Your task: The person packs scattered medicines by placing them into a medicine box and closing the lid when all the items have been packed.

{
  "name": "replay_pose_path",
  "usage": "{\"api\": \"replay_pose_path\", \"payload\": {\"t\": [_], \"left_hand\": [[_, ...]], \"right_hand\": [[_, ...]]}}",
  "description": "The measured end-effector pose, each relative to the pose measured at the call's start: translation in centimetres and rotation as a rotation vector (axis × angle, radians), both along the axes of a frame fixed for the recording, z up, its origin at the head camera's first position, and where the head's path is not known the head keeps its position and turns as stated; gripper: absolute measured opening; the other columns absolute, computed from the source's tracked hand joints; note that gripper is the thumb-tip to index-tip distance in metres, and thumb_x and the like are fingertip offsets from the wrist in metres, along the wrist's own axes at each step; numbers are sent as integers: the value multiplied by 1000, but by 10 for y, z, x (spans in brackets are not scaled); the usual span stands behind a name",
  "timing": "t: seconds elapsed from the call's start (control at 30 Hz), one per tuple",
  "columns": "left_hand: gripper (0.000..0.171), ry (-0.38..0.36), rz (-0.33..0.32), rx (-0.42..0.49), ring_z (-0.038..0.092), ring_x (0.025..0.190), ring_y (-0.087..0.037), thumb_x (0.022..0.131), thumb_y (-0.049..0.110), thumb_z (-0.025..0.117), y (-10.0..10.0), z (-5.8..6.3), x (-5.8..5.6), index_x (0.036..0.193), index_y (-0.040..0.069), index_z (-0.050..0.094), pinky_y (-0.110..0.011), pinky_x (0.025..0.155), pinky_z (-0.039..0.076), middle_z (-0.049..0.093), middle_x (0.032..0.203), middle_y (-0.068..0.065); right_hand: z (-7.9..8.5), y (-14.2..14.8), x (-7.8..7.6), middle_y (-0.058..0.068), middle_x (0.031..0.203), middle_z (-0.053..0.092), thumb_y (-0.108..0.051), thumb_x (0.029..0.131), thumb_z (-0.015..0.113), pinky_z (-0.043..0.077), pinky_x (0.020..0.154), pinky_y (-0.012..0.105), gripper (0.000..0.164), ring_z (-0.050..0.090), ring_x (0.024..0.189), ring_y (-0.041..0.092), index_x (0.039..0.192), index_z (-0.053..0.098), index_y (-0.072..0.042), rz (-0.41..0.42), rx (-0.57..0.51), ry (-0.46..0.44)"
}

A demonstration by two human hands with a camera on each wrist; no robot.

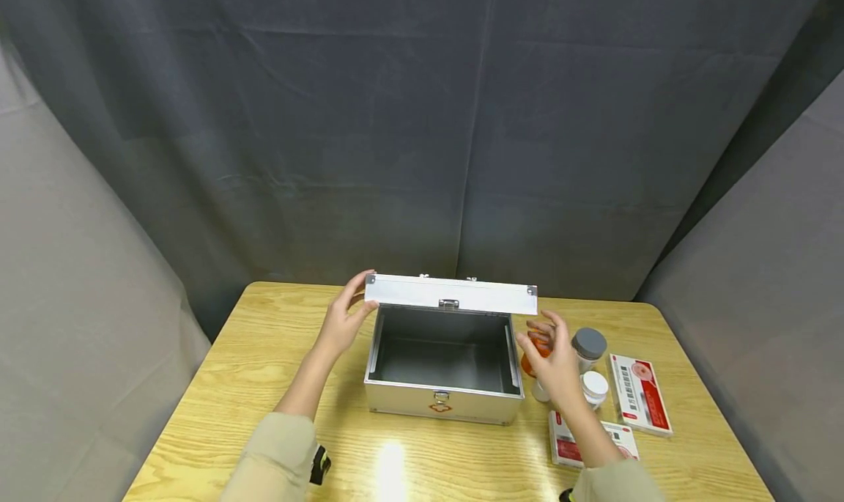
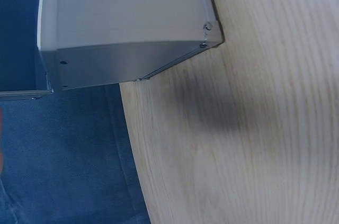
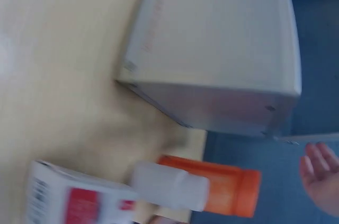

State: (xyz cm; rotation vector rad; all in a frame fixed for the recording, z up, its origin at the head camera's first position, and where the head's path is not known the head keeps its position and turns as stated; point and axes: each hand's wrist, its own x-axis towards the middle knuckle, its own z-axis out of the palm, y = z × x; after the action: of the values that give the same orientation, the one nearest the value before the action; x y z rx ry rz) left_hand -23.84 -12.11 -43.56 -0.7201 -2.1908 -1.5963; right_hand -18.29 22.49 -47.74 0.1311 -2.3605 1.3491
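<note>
- Table (image 1: 264,385): bottom of frame.
- Metal case (image 1: 478,408): lower centre, lid (image 1: 402,289) raised.
- Left hand (image 1: 343,322): left of centre, gripping lid's left end.
- Right hand (image 1: 557,361): lower right, fingers loosely parted, near lid's right end.

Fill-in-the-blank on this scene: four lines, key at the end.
With its lid raised, the metal case stands ____.
In the head view, the left hand grips the lid's ____ end.
The flat box farthest right is white and ____.
In the right wrist view, the white bottle overlaps another bottle, coloured ____.
Missing: open; left; red; orange.
</note>
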Motion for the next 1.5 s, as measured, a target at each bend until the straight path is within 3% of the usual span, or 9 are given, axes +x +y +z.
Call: {"api": "replay_pose_path", "payload": {"t": [0.1,0.27,0.4,0.57,0.77,0.97,1.2,1.4,1.5], "left_hand": [[48,-6,10,11,51,111,-39,85,1,58,2,4,-3,130,-7,43,-45,93,42,52,122,-27],[48,-75,14,11,52,110,-36,88,5,56,2,9,-7,132,-7,41,-43,92,44,51,122,-25],[50,-134,28,14,51,108,-32,90,11,55,1,4,-16,135,-3,39,-42,91,45,49,124,-23],[51,-158,81,14,51,111,-30,89,16,57,-1,-12,-38,136,4,40,-44,88,47,50,128,-19],[60,-125,115,8,51,114,-29,88,38,56,2,-10,-52,135,3,43,-43,91,44,53,127,-17],[66,-190,151,-19,54,112,-27,86,49,52,6,-1,-60,136,7,43,-39,93,44,53,129,-14],[61,-242,221,-13,50,117,-27,88,46,53,13,8,-69,134,7,46,-38,98,39,49,132,-14],[54,-298,239,29,61,95,-31,90,42,52,17,12,-77,133,9,48,-38,79,51,56,123,-16],[53,-328,248,56,62,91,-31,90,44,50,19,14,-79,133,13,49,-37,76,52,56,124,-15]], "right_hand": [[-15,-5,8,19,108,62,-15,83,66,50,78,26,47,61,94,32,123,48,1,-33,36,-104],[-29,-13,20,23,112,58,-11,81,66,48,82,44,45,58,98,36,121,51,4,-32,79,-232],[-32,-16,23,27,111,59,-7,81,64,52,76,41,45,60,96,37,122,51,7,-41,75,-267],[-35,-17,23,29,101,62,-5,79,65,54,63,32,41,65,83,34,116,56,11,-44,83,-236],[-40,-16,26,28,94,64,-8,77,65,53,56,31,40,66,73,30,109,57,15,-26,67,-114],[-36,-19,29,29,102,62,-1,79,64,54,63,33,37,65,81,34,112,57,13,-59,88,-202],[-33,-20,31,27,104,62,-1,80,64,53,67,34,38,65,84,33,114,55,13,-69,118,-234],[-36,-21,31,26,101,62,-3,81,63,51,63,25,38,64,83,32,115,55,12,-69,99,-246],[-36,-22,32,27,101,62,-3,81,63,51,63,24,38,64,83,32,115,55,12,-66,89,-246]]}}
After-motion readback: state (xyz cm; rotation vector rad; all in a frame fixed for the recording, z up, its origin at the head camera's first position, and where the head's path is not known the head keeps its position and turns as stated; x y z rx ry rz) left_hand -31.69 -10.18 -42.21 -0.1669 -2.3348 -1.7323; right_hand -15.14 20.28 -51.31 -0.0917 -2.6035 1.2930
